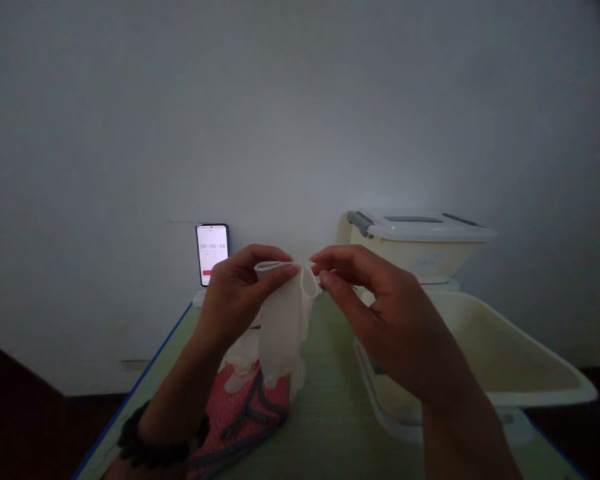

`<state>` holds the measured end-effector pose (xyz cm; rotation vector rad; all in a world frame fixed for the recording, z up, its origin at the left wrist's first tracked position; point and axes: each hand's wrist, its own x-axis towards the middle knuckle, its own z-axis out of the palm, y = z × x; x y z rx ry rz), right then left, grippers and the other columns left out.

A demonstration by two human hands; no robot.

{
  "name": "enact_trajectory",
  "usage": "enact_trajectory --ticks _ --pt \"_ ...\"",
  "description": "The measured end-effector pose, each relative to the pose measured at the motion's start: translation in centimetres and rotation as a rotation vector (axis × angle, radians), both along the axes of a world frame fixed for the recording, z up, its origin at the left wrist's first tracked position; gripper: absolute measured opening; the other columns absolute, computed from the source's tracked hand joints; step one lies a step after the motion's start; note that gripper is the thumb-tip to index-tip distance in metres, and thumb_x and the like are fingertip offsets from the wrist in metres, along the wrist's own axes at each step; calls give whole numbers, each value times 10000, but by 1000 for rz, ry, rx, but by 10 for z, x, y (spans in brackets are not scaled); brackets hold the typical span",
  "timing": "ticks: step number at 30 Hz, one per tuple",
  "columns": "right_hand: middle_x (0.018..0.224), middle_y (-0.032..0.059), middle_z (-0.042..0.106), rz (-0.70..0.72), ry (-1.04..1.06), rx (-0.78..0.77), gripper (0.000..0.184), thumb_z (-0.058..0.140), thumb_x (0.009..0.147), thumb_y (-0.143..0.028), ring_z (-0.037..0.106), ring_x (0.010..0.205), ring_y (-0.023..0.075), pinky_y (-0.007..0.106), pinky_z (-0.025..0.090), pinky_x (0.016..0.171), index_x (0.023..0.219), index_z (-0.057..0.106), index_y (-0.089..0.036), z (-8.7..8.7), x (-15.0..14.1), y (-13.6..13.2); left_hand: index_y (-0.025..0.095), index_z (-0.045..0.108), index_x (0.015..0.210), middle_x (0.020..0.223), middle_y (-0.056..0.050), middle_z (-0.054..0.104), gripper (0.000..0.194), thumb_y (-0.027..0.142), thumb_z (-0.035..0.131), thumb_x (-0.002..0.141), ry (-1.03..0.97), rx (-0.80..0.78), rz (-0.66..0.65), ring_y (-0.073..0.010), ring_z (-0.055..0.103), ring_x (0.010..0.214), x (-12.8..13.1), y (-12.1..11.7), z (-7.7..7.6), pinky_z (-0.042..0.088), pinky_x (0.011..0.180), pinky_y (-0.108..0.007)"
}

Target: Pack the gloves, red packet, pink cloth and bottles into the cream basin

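Note:
A thin white glove point(280, 327) hangs below my hands, its open cuff at the top and its lower end above the table. My left hand point(245, 280) pinches the cuff rim between thumb and fingers. Close beside it, my right hand point(375, 293) has its thumb and fingers closed at the other side of the cuff, where the edge forms a small loop. Under the hanging glove, more white gloves point(243, 353) lie bunched on a red knitted-looking piece point(230, 413) with dark grey cords or trim.
A phone point(213, 253) showing a running timer stands against the wall at the back left. A lidded cream box point(405, 250) is at the back right. In front of it, an open cream bin point(525, 393) takes up the right side of the green table point(325, 413).

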<state>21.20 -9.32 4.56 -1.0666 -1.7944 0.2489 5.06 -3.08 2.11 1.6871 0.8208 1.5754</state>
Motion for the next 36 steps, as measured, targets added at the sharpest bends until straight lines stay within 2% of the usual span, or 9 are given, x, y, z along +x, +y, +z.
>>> enact_trajectory --ticks 5,9,16,21,24,32,36 --pt "889 -27 621 21 -84 73 157 605 801 -82 592 765 65 183 455 740 907 638 -193 1 0 1 171 673 729 676 11 682 112 214 750 659 1 -5 -69 -88 597 540 0 -1 0 465 478 -156" --pt "893 -18 596 63 -96 89 117 622 797 -101 594 769 65 179 459 737 880 644 -181 0 -1 1 168 664 750 683 14 669 112 197 740 673 -32 -1 -166 -81 597 569 0 0 0 464 499 -143" --pt "860 -12 567 10 -122 126 70 635 790 -118 593 759 79 194 459 702 825 645 -178 0 0 2 157 599 712 623 43 614 191 204 770 640 -69 -88 -186 -56 545 500 1 2 0 431 450 -126" --pt "860 -11 578 -30 -116 146 82 640 786 -119 593 728 74 198 470 702 844 649 -177 0 2 3 178 685 760 711 22 697 81 190 737 699 -91 -70 -289 -60 622 603 -3 3 0 484 547 -112" --pt "859 -10 593 -49 -100 151 74 642 785 -119 593 721 73 194 477 696 839 643 -169 0 4 3 210 722 835 761 9 737 107 180 712 732 -75 -79 -338 -82 665 682 -7 2 0 514 619 -126" --pt "895 -6 598 -39 -84 158 71 645 781 -116 588 722 65 183 477 707 826 646 -171 0 3 3 252 737 895 856 10 751 140 207 664 784 80 -1 -218 -95 674 757 -9 2 -1 521 704 -150" --pt "845 -14 565 -73 -108 150 62 658 773 -142 572 670 72 201 472 642 819 653 -184 0 3 3 228 730 873 767 13 742 125 221 692 754 44 -42 -225 -86 661 650 -8 3 0 524 591 -139"
